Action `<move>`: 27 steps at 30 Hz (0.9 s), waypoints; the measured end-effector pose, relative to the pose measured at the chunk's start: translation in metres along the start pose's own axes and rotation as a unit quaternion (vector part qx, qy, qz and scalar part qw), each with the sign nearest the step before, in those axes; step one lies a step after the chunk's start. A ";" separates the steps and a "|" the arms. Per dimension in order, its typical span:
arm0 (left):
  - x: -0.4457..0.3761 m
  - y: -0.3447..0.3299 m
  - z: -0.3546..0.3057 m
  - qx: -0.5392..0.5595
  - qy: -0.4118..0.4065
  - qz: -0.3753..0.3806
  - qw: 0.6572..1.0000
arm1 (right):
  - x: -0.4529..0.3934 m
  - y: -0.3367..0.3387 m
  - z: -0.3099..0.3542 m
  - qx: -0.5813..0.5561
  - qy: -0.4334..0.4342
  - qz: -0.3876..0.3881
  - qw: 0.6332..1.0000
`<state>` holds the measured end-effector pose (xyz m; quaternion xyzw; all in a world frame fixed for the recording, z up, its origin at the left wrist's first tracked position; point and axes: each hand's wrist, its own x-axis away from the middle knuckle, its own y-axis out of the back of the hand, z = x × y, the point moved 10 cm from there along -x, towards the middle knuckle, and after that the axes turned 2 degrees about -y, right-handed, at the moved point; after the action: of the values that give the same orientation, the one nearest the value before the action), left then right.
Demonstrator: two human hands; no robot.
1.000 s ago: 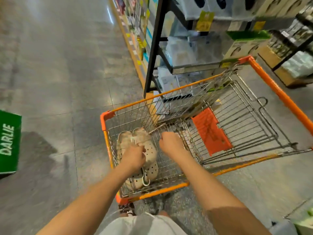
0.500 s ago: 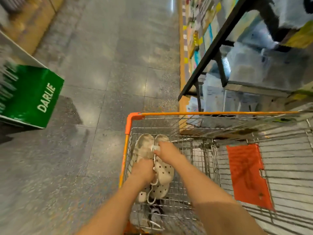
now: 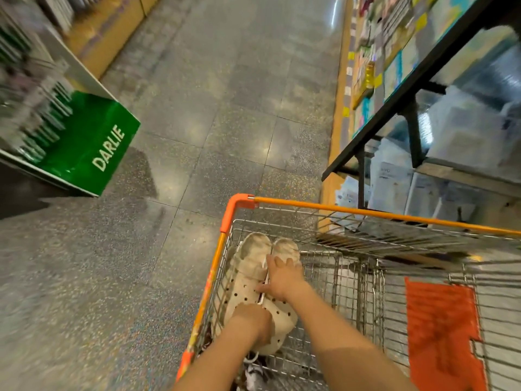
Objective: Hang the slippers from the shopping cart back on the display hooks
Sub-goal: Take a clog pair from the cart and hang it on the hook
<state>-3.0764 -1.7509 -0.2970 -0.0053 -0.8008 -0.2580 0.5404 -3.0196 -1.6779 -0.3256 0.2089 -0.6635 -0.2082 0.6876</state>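
The pair of beige perforated slippers [image 3: 253,280], likely light and flexible, is lying at the shopping cart's [image 3: 225,221] nine-o'clock side, the left hand [image 3: 255,320] gripping its near end, the right hand [image 3: 282,277] resting flat on it.
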 end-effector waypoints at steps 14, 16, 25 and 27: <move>0.022 0.017 0.024 -0.103 0.039 -0.003 0.994 | 0.027 -0.008 -0.015 -0.148 -0.048 0.006 0.988; 0.041 0.057 0.011 -0.096 0.029 -0.081 0.992 | 0.037 0.002 -0.024 -0.215 -0.074 -0.007 0.974; 0.119 0.184 -0.013 -0.087 0.061 -0.280 0.954 | 0.080 0.038 -0.069 -0.522 -0.114 -0.074 0.842; 0.143 0.205 -0.015 -0.038 0.070 -0.327 0.942 | 0.123 0.061 -0.062 -0.566 -0.108 -0.069 0.815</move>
<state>-3.0641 -1.6180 -0.0850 0.2547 -0.7081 -0.4503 0.4807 -2.9534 -1.6965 -0.1919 -0.1958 -0.4825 -0.6147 0.5925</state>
